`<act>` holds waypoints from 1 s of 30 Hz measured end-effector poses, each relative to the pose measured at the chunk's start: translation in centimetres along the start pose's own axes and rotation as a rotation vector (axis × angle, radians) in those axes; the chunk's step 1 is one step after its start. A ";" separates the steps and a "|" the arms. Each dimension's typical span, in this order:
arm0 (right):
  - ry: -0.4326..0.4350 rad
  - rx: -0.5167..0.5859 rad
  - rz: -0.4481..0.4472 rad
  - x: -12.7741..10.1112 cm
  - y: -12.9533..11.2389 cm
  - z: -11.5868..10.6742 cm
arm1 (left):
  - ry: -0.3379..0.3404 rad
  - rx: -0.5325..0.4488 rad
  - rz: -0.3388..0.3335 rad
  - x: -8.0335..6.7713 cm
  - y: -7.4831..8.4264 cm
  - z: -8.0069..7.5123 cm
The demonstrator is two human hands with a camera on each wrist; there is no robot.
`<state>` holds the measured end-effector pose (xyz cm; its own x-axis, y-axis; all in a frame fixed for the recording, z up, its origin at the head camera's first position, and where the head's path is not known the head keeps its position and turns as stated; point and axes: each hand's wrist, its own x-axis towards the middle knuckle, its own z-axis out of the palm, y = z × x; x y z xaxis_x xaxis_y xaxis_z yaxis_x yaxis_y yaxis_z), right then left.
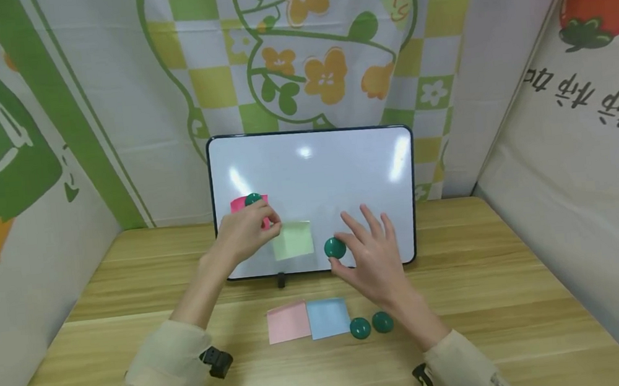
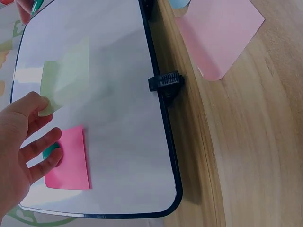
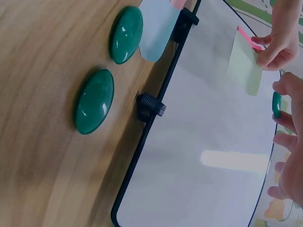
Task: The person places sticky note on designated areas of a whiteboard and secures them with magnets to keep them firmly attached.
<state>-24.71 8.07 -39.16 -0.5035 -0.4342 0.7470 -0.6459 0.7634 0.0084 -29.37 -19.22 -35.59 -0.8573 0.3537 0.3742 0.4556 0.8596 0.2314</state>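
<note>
Two green magnets on table by pink & blue notes, R hand open, thumb by magnet on whiteboard, L hand pinching green note on board.

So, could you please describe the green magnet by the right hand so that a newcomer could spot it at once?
Start at the whiteboard standing at the back of the wooden table. Low on its face, right of the pale green sticky note, sits a round green magnet at the right hand. Unlike the magnet over the pink note, it pins no paper, and unlike the two magnets on the table it is on the board.
</note>
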 end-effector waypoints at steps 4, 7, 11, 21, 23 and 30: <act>-0.013 -0.009 -0.019 0.6 -0.1 0.4 | 0.008 0.013 -0.011 0.5 -0.1 0.1; -0.021 -0.023 -0.028 1.1 0.0 0.7 | 0.019 0.029 0.004 0.9 -0.2 0.3; -0.018 -0.050 -0.041 1.7 0.1 0.9 | 0.034 0.049 0.021 1.2 -0.1 0.4; -0.044 -0.098 -0.080 3.3 -0.1 1.6 | 0.074 0.074 0.015 1.7 0.2 0.6; -0.061 -0.110 -0.096 3.6 -0.1 1.8 | 0.081 0.085 0.017 1.7 0.1 0.7; -0.072 -0.148 -0.135 4.6 0.1 2.4 | 0.100 0.087 0.020 1.8 -0.1 1.1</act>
<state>-28.45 5.01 -37.28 -0.4615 -0.5664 0.6828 -0.6214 0.7557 0.2068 -31.23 -18.31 -35.93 -0.8179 0.3362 0.4670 0.4461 0.8831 0.1456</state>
